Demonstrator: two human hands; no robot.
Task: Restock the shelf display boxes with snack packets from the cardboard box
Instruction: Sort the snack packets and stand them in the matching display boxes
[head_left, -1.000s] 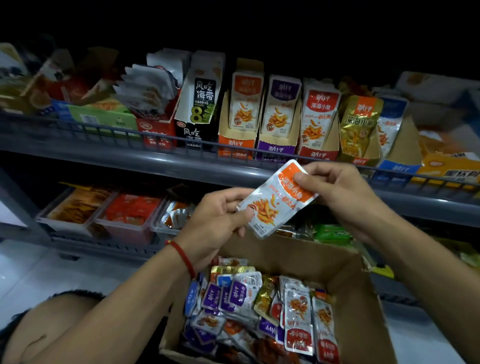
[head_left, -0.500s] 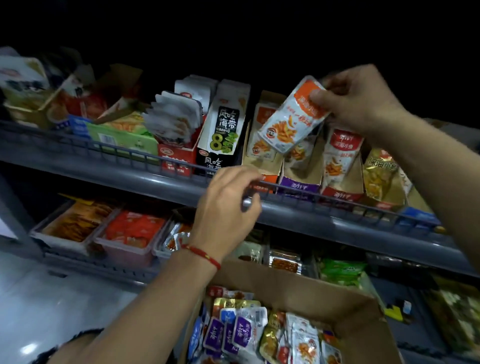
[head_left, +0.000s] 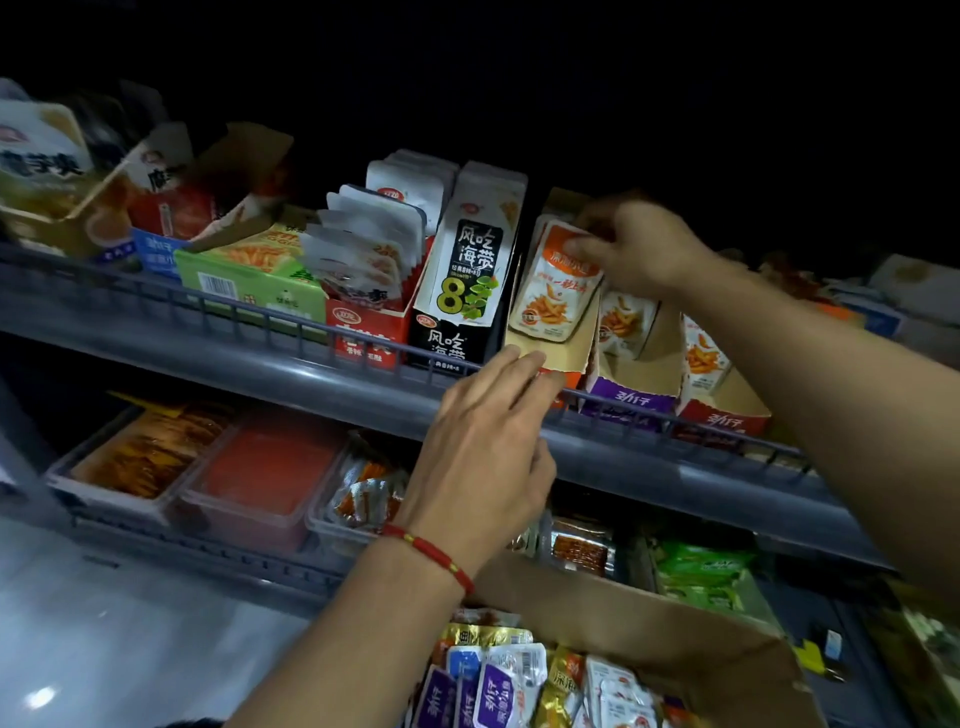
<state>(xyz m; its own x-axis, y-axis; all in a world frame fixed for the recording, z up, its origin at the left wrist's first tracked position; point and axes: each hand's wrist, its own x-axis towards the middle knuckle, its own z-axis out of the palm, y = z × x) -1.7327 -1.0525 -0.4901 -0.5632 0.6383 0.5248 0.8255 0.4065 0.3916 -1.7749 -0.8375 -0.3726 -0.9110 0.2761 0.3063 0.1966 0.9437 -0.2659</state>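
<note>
At the bottom of the view, nearest the wearer, an open cardboard box (head_left: 649, 618) holds a loose pile of small snack packets (head_left: 511, 686) in purple, gold, blue and white wrappers. Above it, the left hand (head_left: 488, 457), with a red cord bracelet (head_left: 431, 553) on its wrist, reaches up to the front rail of the upper shelf (head_left: 208, 322); its fingers are straight and spread, and the fingertips touch the front lip of an orange display box (head_left: 553, 353). Behind the hand, the lower shelf carries clear plastic trays (head_left: 171, 506) of reddish and orange snacks, with green packets (head_left: 701, 571) further right. On the upper shelf, the right hand (head_left: 639, 247) pinches the orange top edge of a white snack packet (head_left: 553, 288) printed with orange strips, its grip closed on the packet, which stands tilted inside the orange display box. Just left of that box stands a tall black-and-white packet box (head_left: 462, 275) with a large 8, then a red box (head_left: 363, 332) of fanned white packets, then a green box (head_left: 249, 280). To the right sit a purple display box (head_left: 631, 400) and a red display box (head_left: 722, 415), each holding similar packets. Beyond the shelf, all is dark.
</note>
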